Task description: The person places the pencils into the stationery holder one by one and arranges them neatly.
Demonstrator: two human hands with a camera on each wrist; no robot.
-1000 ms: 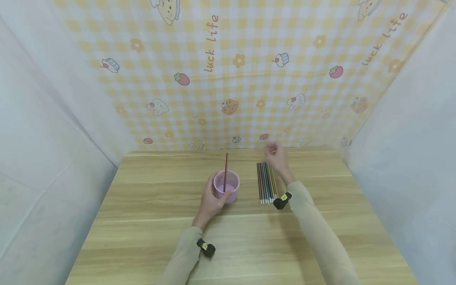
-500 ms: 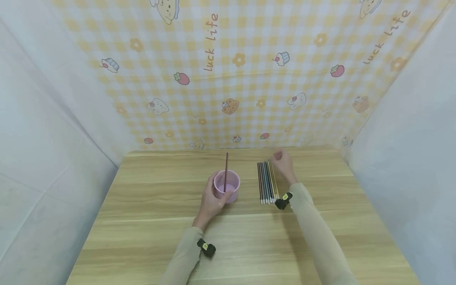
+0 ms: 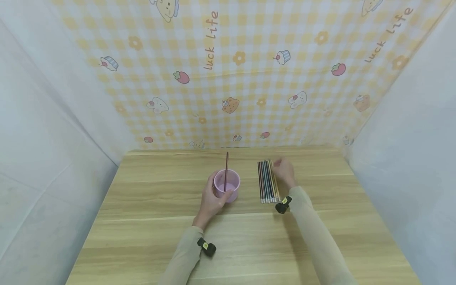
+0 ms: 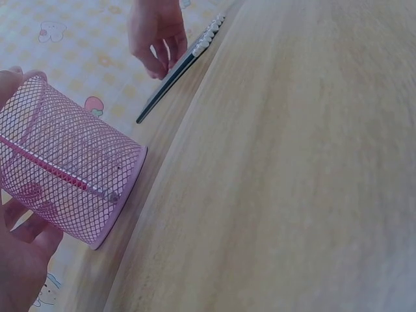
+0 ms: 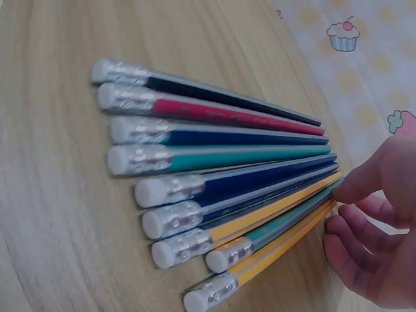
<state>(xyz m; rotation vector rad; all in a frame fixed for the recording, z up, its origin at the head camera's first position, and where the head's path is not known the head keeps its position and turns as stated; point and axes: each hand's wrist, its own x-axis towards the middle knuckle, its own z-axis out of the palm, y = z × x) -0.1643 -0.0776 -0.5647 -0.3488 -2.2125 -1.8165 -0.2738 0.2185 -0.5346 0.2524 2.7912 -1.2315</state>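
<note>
My left hand (image 3: 212, 200) grips a pink mesh pen cup (image 4: 71, 156) by its side, fingers and thumb around it. One dark reddish pencil (image 3: 226, 168) stands in the cup, leaning slightly, with its eraser end down at the cup's base in the left wrist view. To the right, a row of pencils lies on the table, white erasers toward me. At their far ends is my right hand (image 5: 377, 221), its thumb and curled fingers pinching the tip of a green pencil (image 5: 273, 227). This pencil lies between two yellow pencils (image 5: 266, 253).
Black, red, blue and teal pencils (image 5: 221, 158) fill the rest of the row. The wooden table (image 3: 160, 190) meets a yellow checked cloth (image 3: 199, 91) at its back edge. Pale sheets (image 3: 409, 158) hang on both sides.
My right hand has come down and toward me from the back of the table, to the right end of the pencil row. My left hand and the cup have stayed put.
</note>
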